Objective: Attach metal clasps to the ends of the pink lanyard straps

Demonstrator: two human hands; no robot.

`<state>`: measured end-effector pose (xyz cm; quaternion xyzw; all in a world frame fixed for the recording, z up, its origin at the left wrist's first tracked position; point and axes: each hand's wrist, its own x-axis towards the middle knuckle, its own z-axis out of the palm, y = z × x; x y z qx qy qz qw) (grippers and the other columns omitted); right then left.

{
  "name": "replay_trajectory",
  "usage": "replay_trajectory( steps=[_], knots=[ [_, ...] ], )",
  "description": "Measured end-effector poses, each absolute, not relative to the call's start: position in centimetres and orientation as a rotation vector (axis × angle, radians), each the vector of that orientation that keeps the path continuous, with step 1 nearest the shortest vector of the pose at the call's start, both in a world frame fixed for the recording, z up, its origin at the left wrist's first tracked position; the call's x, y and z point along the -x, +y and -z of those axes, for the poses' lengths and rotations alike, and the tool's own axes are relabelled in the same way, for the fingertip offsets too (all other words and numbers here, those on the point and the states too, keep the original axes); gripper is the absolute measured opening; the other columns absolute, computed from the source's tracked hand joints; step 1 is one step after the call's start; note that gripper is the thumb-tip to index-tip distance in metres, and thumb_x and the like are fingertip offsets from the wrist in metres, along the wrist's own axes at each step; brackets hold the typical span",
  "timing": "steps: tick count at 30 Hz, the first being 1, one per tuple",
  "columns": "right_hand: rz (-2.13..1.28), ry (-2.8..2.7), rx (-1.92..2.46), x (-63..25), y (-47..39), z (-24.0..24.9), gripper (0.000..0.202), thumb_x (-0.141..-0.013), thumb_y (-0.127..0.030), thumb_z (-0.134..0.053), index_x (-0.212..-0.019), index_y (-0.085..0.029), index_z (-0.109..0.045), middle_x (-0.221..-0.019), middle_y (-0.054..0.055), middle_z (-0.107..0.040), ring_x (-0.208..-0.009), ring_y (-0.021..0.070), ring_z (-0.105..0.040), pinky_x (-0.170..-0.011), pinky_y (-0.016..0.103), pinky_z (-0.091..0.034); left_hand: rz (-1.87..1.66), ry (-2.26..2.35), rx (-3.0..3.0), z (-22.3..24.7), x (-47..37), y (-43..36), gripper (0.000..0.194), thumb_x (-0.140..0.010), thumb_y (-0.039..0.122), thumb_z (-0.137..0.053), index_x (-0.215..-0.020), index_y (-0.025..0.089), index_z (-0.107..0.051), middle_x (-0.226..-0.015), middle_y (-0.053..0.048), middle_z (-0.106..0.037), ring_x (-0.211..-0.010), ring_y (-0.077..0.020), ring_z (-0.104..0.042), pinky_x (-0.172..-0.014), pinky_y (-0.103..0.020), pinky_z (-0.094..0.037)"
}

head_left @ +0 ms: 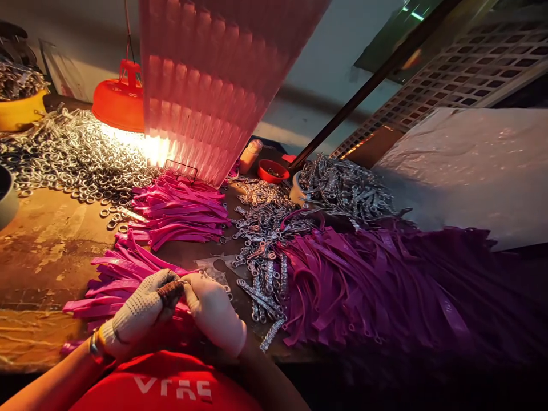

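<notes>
My left hand, in a dotted knit glove with dark worn fingertips, is closed in a pinch. Against it, my right hand in a smooth pale glove is closed too, the fingertips of both meeting. Whatever is between them is too small and covered to make out. Just behind the hands lies a spread of magenta straps, one running up close to the fingers. Beyond the right hand, metal chain-like pieces with ring ends lie beside a larger heap of purple straps.
A red lamp glows over piled metal rings at the left. Behind a stack of magenta straps hangs a ribbed translucent sheet. More metal pieces overflow a tub near a red bowl. A white sheet stands right.
</notes>
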<state>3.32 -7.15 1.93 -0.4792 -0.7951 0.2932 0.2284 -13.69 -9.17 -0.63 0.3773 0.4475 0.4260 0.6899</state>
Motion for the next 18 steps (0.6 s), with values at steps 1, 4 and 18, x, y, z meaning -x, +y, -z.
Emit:
replay_trajectory(
  steps=[1, 4, 18],
  knots=[
    [-0.733, -2.227, 1.379, -3.3, -6.8, -2.0, 0.023, -0.098, -0.021, -0.049, -0.081, -0.023, -0.066, -0.071, 0.002, -0.068, -0.065, 0.0169, -0.061, -0.061, 0.026, -0.040, -0.941, 0.999, -0.807, 0.7, 13.5, -8.9, 0.023, -0.084, 0.036, -0.070, -0.079, 0.018, -0.057, -0.059, 0.005, -0.048, -0.047, -0.0074, -0.037, -0.044, -0.018, -0.029],
    [-0.508, -2.286, 1.426, -3.0, -6.2, -1.9, 0.021, -0.094, -0.022, -0.053, -0.075, -0.022, -0.063, -0.063, 0.003, -0.063, -0.057, 0.0164, -0.056, -0.057, 0.027, -0.033, -0.917, 1.010, -0.738, 0.2, 12.9, -7.8, 0.024, -0.085, 0.036, -0.067, -0.076, 0.020, -0.052, -0.054, 0.007, -0.043, -0.043, -0.0062, -0.033, -0.041, -0.017, -0.026],
    [-0.852, -1.516, 1.471, -7.2, 1.3, 1.7, 0.031, -0.099, -0.045, -0.047, -0.099, -0.022, -0.068, -0.083, 0.001, -0.069, -0.076, 0.0179, -0.062, -0.070, 0.028, -0.046, -0.722, 1.403, -1.858, -0.1, 10.5, 7.8, 0.024, -0.090, 0.034, -0.058, -0.080, 0.017, -0.070, -0.071, -0.005, -0.066, -0.072, -0.0198, -0.061, -0.064, -0.027, -0.046]
  ],
)
